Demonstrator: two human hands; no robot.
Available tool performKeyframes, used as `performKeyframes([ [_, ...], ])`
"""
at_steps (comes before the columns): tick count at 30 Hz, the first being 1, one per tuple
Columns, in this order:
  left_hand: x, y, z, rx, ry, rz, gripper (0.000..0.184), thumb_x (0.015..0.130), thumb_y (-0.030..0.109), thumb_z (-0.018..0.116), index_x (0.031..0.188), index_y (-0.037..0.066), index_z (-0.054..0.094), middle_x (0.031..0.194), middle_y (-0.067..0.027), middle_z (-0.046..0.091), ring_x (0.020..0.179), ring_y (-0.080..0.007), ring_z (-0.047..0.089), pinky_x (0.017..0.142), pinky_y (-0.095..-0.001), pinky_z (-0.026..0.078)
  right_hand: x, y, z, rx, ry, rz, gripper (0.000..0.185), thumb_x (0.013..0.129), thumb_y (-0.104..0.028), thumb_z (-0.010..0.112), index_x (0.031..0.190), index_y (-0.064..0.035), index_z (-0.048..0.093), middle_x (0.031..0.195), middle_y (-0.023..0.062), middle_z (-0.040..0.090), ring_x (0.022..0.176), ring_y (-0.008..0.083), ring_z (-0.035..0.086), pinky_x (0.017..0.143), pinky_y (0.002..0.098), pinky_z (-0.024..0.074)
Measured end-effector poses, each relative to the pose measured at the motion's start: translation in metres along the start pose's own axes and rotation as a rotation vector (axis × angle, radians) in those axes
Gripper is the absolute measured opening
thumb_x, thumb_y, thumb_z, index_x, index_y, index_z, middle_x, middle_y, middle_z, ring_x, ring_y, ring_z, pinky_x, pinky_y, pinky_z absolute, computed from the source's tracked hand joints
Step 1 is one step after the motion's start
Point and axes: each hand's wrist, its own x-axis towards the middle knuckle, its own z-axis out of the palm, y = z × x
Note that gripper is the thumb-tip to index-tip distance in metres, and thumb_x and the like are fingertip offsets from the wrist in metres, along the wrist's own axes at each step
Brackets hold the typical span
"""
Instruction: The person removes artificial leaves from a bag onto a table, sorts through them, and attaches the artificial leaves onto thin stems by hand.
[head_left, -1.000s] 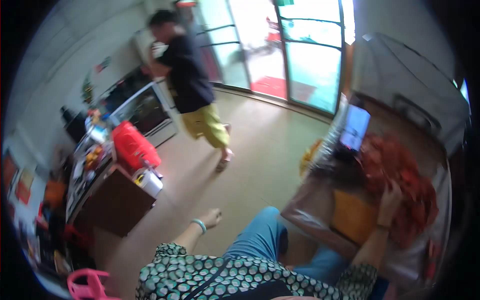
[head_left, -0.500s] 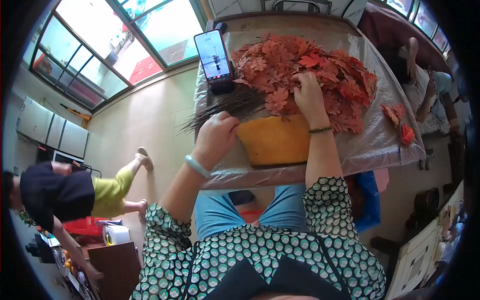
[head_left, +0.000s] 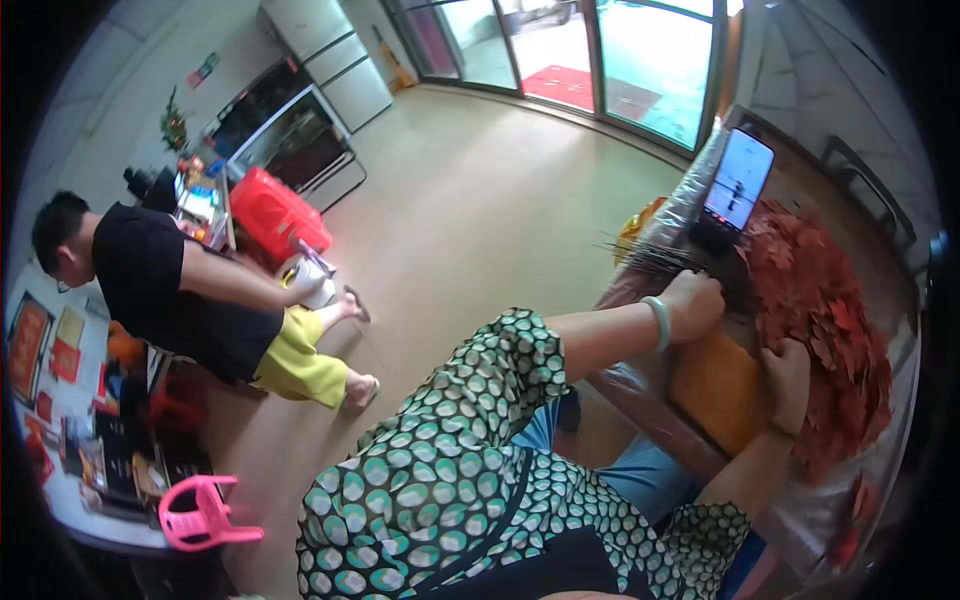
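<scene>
My left hand (head_left: 694,306) is closed beside a bundle of thin dark stems (head_left: 655,258) on the table; what its fingers hold, if anything, is hidden. My right hand (head_left: 788,380) is at the near edge of a heap of red artificial oak leaves (head_left: 825,300), fingers curled together around something I cannot make out. Between the two hands lies a flat orange-yellow pad (head_left: 718,390). Behind the stems, a lit phone (head_left: 738,182) stands upright on a dark holder.
The table (head_left: 640,400) wears a clear plastic cover. At left, a person in a black shirt (head_left: 150,270) and yellow shorts leans over a cluttered counter. A pink plastic chair (head_left: 205,518), a red plastic item (head_left: 275,218) and glass sliding doors (head_left: 655,75) are also around.
The head view has swung left, so the table now appears at the right and more of the room shows. Both hands stay over the table. The person at left now holds a light-coloured object.
</scene>
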Motion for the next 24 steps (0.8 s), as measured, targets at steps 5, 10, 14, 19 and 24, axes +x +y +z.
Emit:
performKeyframes([
  [5, -0.002, -0.013, -0.003, -0.039, 0.083, 0.015, 0.009, 0.077, 0.014, 0.060, 0.082, 0.010, 0.065, 0.085, -0.0118, 0.065, 0.087, -0.0296, 0.064, 0.071, -0.0411, 0.050, 0.007, 0.014, 0.013, 0.143, 0.103, 0.083, 0.022, 0.077, -0.014, 0.057, 0.079, 0.0074, 0.055, 0.064, 0.0170, 0.052, 0.063, 0.0192, 0.052, 0.060, 0.0376, 0.0413],
  [10, 0.000, -0.029, -0.023, -0.578, 0.130, -0.151, 0.013, 0.085, 0.015, 0.056, 0.091, 0.007, 0.065, 0.077, -0.0185, 0.063, 0.073, -0.0357, 0.064, 0.066, -0.0471, 0.050, 0.023, 0.039, 0.029, 0.116, 0.376, -0.127, 0.020, 0.084, -0.014, 0.060, 0.092, 0.0041, 0.062, 0.080, 0.0172, 0.065, 0.074, 0.0253, 0.062, 0.070, 0.0375, 0.0472],
  [14, 0.015, -0.009, -0.036, -1.230, 0.174, -0.269, 0.012, 0.092, 0.015, 0.057, 0.095, 0.004, 0.057, 0.073, -0.0038, 0.061, 0.060, -0.0099, 0.056, 0.053, -0.0240, 0.045, 0.017, 0.030, 0.008, 0.203, 0.581, 0.002, 0.018, 0.088, -0.015, 0.063, 0.093, 0.0018, 0.062, 0.080, 0.0149, 0.065, 0.071, 0.0205, 0.062, 0.066, 0.0339, 0.0481],
  [19, 0.023, 0.019, -0.034, -1.639, 0.004, -0.279, 0.006, 0.096, 0.011, 0.053, 0.099, 0.006, 0.054, 0.074, -0.0026, 0.060, 0.055, -0.0066, 0.048, 0.050, -0.0191, 0.038, 0.007, 0.011, 0.007, 1.017, 0.527, 0.159, 0.010, 0.093, -0.011, 0.057, 0.097, -0.0026, 0.059, 0.080, 0.0059, 0.066, 0.066, 0.0095, 0.060, 0.058, 0.0223, 0.0461],
  [24, 0.030, 0.030, -0.028, -1.750, -0.029, -0.338, 0.008, 0.096, 0.012, 0.054, 0.100, 0.005, 0.055, 0.072, -0.0031, 0.061, 0.055, -0.0061, 0.048, 0.050, -0.0187, 0.037, 0.005, 0.004, 0.004, 1.323, 0.396, 0.193, 0.008, 0.093, -0.009, 0.057, 0.098, -0.0032, 0.060, 0.082, 0.0067, 0.068, 0.066, 0.0089, 0.061, 0.058, 0.0222, 0.0479],
])
